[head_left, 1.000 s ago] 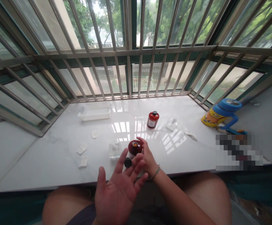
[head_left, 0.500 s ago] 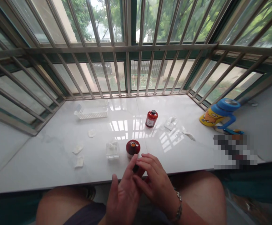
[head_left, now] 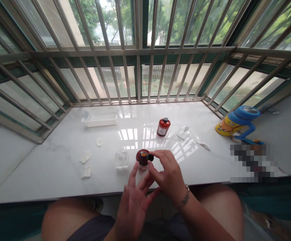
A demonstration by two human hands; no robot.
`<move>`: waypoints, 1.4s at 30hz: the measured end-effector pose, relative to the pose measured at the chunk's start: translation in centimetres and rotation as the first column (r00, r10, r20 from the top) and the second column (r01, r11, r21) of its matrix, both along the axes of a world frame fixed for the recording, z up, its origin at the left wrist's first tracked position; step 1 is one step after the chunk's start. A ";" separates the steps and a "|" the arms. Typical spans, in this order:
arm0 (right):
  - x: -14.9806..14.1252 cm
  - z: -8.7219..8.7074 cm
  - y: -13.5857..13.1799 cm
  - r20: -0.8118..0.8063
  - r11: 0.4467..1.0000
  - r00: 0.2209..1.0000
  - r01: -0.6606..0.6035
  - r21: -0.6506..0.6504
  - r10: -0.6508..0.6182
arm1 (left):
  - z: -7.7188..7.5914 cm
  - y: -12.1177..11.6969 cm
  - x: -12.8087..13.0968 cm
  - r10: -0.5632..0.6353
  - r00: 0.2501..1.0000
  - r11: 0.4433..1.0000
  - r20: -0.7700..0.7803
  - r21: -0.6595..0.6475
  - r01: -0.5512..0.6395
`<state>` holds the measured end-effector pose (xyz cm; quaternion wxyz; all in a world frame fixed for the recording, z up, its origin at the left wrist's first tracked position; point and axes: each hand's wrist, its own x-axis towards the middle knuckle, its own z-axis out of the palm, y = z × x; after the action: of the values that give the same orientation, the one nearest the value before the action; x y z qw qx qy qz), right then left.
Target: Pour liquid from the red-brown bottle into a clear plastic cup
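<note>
pixelated patch [head_left: 254, 162] hiding items at right, left hand [head_left: 132, 207] cut off by bottom edge

On the white worktop [head_left: 60, 174] lie a white basket [head_left: 99, 119], a second capped red bottle [head_left: 163, 127], scattered cotton pads [head_left: 86, 156] and a yellow-and-blue cup [head_left: 237, 121].

The right hand [head_left: 169, 170] has lifted the small black cap [head_left: 150, 157] from the left hand [head_left: 135, 201] up beside the open red bottle [head_left: 142, 158].
</note>
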<state>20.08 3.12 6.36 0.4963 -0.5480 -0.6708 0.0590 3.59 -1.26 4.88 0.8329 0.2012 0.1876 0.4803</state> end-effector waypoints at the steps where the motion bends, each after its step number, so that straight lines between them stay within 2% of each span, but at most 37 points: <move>1: 0.0 -0.1 0.7 0.021 1.000 1.000 -0.002 -0.005 0.002 | 0.0 0.1 0.0 0.009 1.000 1.000 -0.021 -0.014 -0.009; 5: 0.0 -0.4 2.4 0.084 0.995 0.994 -0.060 -0.076 0.067 | -0.3 0.3 -0.2 -0.002 0.996 0.999 -0.088 -0.041 -0.001; 7: 0.2 -0.4 2.5 0.068 0.996 0.996 -0.052 -0.067 0.056 | -0.5 0.3 -0.4 -0.006 0.993 0.999 -0.116 -0.037 0.002; 11: 2.4 -0.7 2.5 0.033 0.997 0.996 0.080 -0.010 -0.080 | -1.2 0.2 -0.9 0.010 0.978 0.999 -0.209 -0.040 -0.019; 13: 4.5 -1.8 3.0 0.087 0.987 0.985 0.155 -0.040 -0.151 | -1.5 0.1 -1.2 0.016 0.962 0.998 -0.273 -0.047 -0.030; 15: 7.0 -3.7 3.8 0.194 0.965 0.958 0.235 -0.112 -0.211 | -1.7 0.0 -1.4 0.008 0.939 0.999 -0.343 -0.046 -0.025; 17: 9.5 -5.9 4.6 0.291 0.943 0.933 0.274 -0.190 -0.213 | -1.9 -0.1 -1.6 -0.019 0.907 0.999 -0.422 -0.033 0.006; 21: 12.5 -8.9 5.8 0.340 0.923 0.921 0.287 -0.257 -0.192 | -2.8 -0.2 -2.0 -0.111 0.801 0.992 -0.589 -0.020 0.123; 26: 12.2 -10.0 6.8 0.374 0.924 0.917 0.254 -0.286 -0.136 | -4.4 -0.3 -2.5 -0.146 0.702 0.978 -0.697 0.003 0.207; 30: 11.3 -10.1 7.3 0.386 0.931 0.919 0.209 -0.300 -0.081 | -4.5 -0.4 -2.8 -0.112 0.610 0.968 -0.784 0.053 0.245; 34: 11.0 -9.6 6.7 0.374 0.946 0.924 0.191 -0.261 -0.083 | -4.1 -0.2 -3.6 -0.001 0.509 0.961 -0.861 0.140 0.238; 37: 10.4 -8.7 5.2 0.348 0.960 0.932 0.185 -0.211 -0.103 | -4.1 0.7 -4.7 0.205 0.394 0.942 -0.896 0.290 0.170; 39: 9.6 -8.1 3.8 0.330 0.965 0.936 0.190 -0.181 -0.122 | -4.2 1.7 -5.6 0.446 0.253 0.864 -0.859 0.487 0.129; 41: 8.5 -7.6 2.1 0.314 0.969 0.941 0.187 -0.162 -0.129 | -4.2 2.8 -6.5 0.670 0.116 0.717 -0.733 0.680 0.155; 42: 7.8 -7.4 1.1 0.307 0.972 0.944 0.174 -0.157 -0.120 | -4.2 3.4 -6.8 0.741 0.072 0.648 -0.667 0.739 0.184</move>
<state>27.90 4.25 -1.00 0.3416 -0.6422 -0.6862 0.0002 -3.22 2.13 0.67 0.2336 0.6958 0.5291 0.4259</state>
